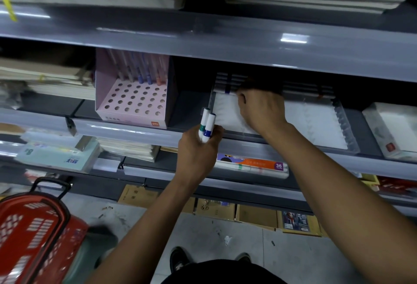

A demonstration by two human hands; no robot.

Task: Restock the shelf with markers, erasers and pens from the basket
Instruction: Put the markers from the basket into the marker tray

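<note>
Head view, restocking at a stationery shelf (225, 42). Left hand (198, 148) grips two white markers (207, 126) upright, one with a green band and one with a blue band, its fingers curled round their lower ends just in front of the shelf edge. Right hand (261, 112) reaches into a clear tray (316, 123) on the same shelf level; its fingers (242, 98) are bent at the row of markers already stacked (228, 84) along the tray's back, and whether they pinch one or only press and align the row cannot be told. Step in hand, as judged: placing markers into the tray. The next move probably calls for passing one of the held markers across and laying it flat against the stacked row, parallel to it. Count: two markers in the left hand; stacked markers too dim to count; one pink perforated pen display (133, 100) holding a few pens at its rear; one red basket (33, 234) on the floor at lower left, contents blurred.
</note>
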